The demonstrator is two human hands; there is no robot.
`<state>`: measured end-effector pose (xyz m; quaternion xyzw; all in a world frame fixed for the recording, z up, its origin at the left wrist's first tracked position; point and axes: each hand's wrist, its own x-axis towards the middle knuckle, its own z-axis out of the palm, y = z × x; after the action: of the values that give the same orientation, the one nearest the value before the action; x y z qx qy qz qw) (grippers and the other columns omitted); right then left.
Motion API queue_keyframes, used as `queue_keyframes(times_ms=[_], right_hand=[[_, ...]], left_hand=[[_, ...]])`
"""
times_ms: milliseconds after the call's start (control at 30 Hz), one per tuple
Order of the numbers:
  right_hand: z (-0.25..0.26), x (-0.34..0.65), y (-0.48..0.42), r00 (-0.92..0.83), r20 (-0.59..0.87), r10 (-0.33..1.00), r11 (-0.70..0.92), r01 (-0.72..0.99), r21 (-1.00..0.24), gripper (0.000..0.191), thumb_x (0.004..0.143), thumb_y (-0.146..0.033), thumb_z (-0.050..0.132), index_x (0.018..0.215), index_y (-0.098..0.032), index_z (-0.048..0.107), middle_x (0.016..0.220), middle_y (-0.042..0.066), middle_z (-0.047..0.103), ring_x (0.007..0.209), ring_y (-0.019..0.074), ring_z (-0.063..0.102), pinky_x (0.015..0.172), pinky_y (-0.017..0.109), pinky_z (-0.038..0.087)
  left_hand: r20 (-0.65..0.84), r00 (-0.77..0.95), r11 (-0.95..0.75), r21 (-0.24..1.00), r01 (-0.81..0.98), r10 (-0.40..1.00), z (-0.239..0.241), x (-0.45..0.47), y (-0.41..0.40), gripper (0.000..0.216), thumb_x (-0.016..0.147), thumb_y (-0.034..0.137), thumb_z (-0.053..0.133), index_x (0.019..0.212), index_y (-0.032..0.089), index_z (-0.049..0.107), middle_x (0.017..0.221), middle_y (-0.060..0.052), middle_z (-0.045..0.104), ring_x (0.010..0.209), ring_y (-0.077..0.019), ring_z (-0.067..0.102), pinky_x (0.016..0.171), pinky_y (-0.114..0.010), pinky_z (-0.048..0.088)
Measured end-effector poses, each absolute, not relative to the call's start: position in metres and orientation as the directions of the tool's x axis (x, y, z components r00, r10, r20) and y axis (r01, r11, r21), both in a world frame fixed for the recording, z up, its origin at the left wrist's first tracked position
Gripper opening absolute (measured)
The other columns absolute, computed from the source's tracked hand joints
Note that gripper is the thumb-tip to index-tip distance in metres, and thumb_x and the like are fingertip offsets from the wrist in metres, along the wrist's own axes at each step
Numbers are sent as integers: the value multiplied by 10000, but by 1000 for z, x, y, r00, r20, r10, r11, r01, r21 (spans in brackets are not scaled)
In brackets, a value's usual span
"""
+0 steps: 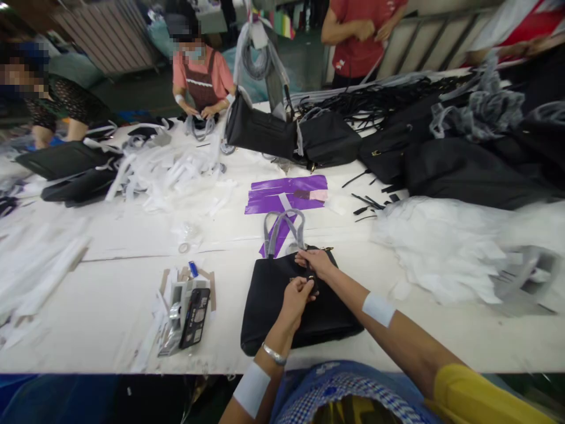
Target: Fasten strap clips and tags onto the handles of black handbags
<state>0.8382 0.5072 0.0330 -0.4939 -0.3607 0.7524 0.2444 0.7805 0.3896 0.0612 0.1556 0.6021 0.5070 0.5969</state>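
A black handbag [269,306] lies flat on the white table [110,294] right in front of me, its grey-wrapped handles [285,227] pointing away. My left hand [296,297] is closed in a pinch on a small dark fitting at the bag's top edge. My right hand [315,260] rests just beyond it, fingers curled on the same fitting near the base of the handles. White bands sit on both forearms, and a bracelet is on the left wrist.
A phone and small packets [188,312] lie left of the bag. Purple sheets [286,193] sit beyond it. White wrapping [441,247] is heaped at right, with more at left [172,168]. Black bags [300,138] pile up at the back. Other people work at the far side.
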Motion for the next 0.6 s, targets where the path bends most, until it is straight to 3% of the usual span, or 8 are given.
queue_keyframes(times_ms=[167, 267, 333, 400, 500, 600], right_hand=[[31, 844, 494, -386, -537, 750, -586, -11, -810, 327, 825, -428, 649, 690, -130, 654, 670, 86, 709, 571, 154, 668, 511, 249, 546], [35, 890, 486, -371, -452, 811, -490, -10, -872, 250, 803, -409, 668, 800, -162, 699, 767, 53, 729, 650, 146, 688, 601, 241, 551], [35, 942, 478, -242, -345, 907, -330, 101, -939, 220, 808, -400, 645, 894, -206, 701, 822, 15, 727, 695, 133, 688, 675, 242, 546], [30, 1002, 469, 43, -235, 971, -235, 358, -904, 231, 808, -415, 602, 898, -221, 687, 795, -5, 708, 668, 137, 674, 666, 259, 537], [18, 1084, 461, 322, -181, 929, -320, 457, -830, 314, 809, -425, 546, 979, -177, 638, 848, 46, 681, 709, 179, 653, 697, 324, 519], [7, 1133, 468, 485, -87, 870, -382, 552, -741, 449, 803, -436, 542, 1156, -160, 568, 1072, 120, 634, 787, 202, 631, 798, 378, 480]], left_hand=[[-601, -257, 492, 782, -383, 757, 50, 777, 370, 407, 623, 435, 808, 829, 126, 641, 756, -22, 658, 649, -107, 634, 562, -188, 487], [-599, -251, 497, 786, -367, 761, 44, 773, 366, 467, 623, 416, 816, 963, 143, 651, 810, -31, 678, 673, -110, 641, 576, -192, 495], [-588, -235, 497, 794, -350, 774, 43, 772, 366, 486, 631, 408, 813, 1015, 153, 655, 861, -45, 692, 708, -119, 651, 592, -196, 501], [-582, -222, 500, 799, -335, 782, 44, 773, 365, 469, 626, 400, 816, 998, 156, 669, 896, -53, 699, 740, -130, 661, 604, -201, 506], [-575, -219, 505, 808, -303, 788, 45, 774, 365, 450, 623, 399, 814, 981, 160, 683, 908, -54, 705, 760, -144, 670, 603, -203, 509], [-579, -217, 520, 809, -274, 786, 44, 774, 365, 442, 639, 404, 802, 995, 168, 685, 933, -57, 708, 779, -150, 678, 607, -199, 512]])
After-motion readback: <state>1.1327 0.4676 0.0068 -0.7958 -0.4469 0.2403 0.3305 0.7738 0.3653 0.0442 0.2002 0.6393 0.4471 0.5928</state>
